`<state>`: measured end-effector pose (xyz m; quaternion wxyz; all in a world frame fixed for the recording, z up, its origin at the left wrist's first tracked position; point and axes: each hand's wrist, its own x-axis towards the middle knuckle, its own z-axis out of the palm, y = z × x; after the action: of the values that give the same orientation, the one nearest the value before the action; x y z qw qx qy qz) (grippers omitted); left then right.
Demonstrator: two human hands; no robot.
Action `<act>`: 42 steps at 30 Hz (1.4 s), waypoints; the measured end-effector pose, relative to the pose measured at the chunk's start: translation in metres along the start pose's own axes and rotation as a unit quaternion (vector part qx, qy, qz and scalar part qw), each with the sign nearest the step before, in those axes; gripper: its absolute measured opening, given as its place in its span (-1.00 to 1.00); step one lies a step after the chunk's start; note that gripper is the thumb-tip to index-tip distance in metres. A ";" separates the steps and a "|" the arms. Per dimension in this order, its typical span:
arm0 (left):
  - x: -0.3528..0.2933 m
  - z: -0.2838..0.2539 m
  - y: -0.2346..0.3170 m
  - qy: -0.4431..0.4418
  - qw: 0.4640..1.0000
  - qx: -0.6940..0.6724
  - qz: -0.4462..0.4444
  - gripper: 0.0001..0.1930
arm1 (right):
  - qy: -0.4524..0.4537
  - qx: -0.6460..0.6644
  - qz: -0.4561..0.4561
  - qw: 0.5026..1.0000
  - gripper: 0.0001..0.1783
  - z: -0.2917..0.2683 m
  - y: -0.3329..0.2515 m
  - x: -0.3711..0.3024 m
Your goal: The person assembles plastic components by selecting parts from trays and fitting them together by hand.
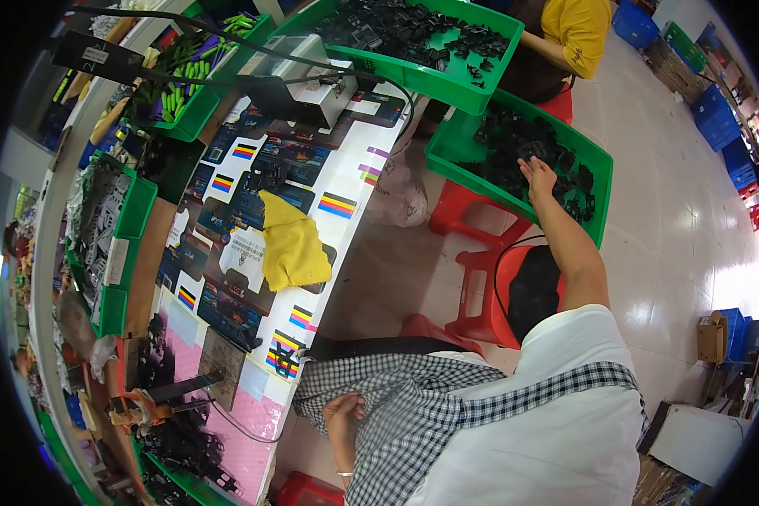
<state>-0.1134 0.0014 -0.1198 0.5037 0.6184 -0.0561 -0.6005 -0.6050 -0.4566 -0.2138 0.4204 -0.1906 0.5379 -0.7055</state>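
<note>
The small, thin black plastic parts (527, 139) lie loose in a heap, inside a shallow rectangular tray of green plastic (452, 150). They are pointing in many directions, one over another. The heap covers the middle and the right part of the tray, reaching near its walls. The exact shape of each piece is too small to tell.

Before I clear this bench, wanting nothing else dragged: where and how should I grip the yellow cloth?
Probably pinch the yellow cloth by its middle folds, from the right edge of the bench: it lies limp and creased, close to that edge.
</note>
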 end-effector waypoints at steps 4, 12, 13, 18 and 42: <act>-0.001 0.002 0.001 0.004 1.000 0.003 0.009 -0.88 | 0.033 0.007 -0.012 0.999 -0.82 0.007 0.001 0.005; 0.000 0.001 0.002 -0.008 1.000 0.000 0.011 -0.87 | 0.049 0.032 -0.008 0.998 -0.82 0.009 -0.005 0.010; -0.001 0.001 0.002 -0.008 1.000 -0.001 0.011 -0.87 | 0.051 0.036 -0.008 0.998 -0.81 0.010 -0.005 0.009; 0.001 -0.002 -0.003 -0.002 1.000 -0.001 0.010 -0.87 | 0.054 0.033 -0.012 0.998 -0.77 0.009 -0.005 0.010; 0.000 -0.006 -0.004 -0.008 1.000 0.022 -0.020 -0.82 | 0.083 0.034 0.005 0.996 -0.79 0.013 0.005 0.005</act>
<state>-0.1109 0.0068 -0.1241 0.4774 0.6257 -0.0605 -0.6139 -0.5963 -0.4688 -0.2144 0.3839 -0.1140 0.5479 -0.7345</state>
